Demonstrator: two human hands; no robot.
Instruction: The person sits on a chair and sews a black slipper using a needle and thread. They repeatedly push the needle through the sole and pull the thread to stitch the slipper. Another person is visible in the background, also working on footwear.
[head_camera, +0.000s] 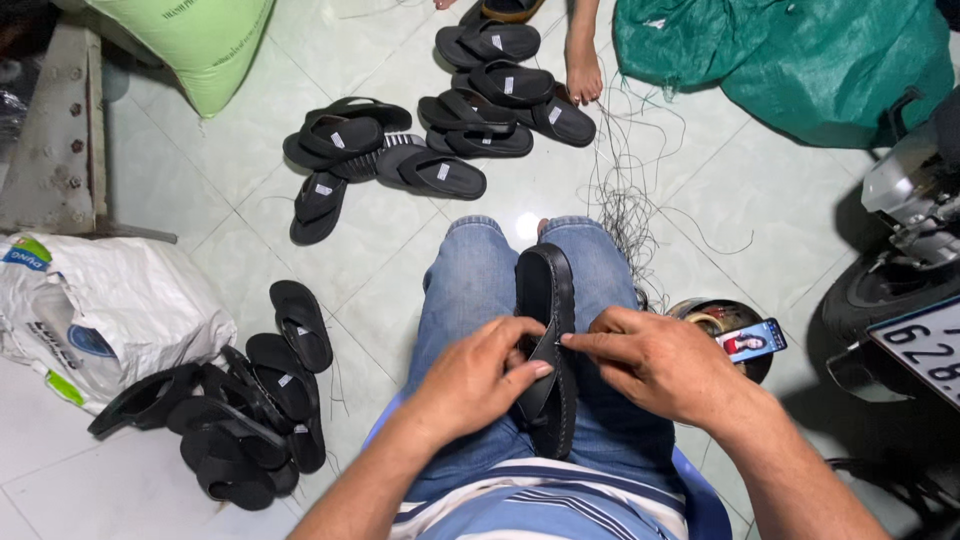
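Mid-frame, left hand (480, 375) clamps black sandal (547, 345) on lap, right hand (655, 360) pinches at strap w/ fingertips; looks like strap stitching/trimming step, next needs steady pull.

- A big green sack (195, 40) sits at the top left.
- A white crinkly bag (95, 310) lies on the left.
- A small phone screen (752, 341) glows by the right knee.
- A white number plate (925, 350) hangs far right.
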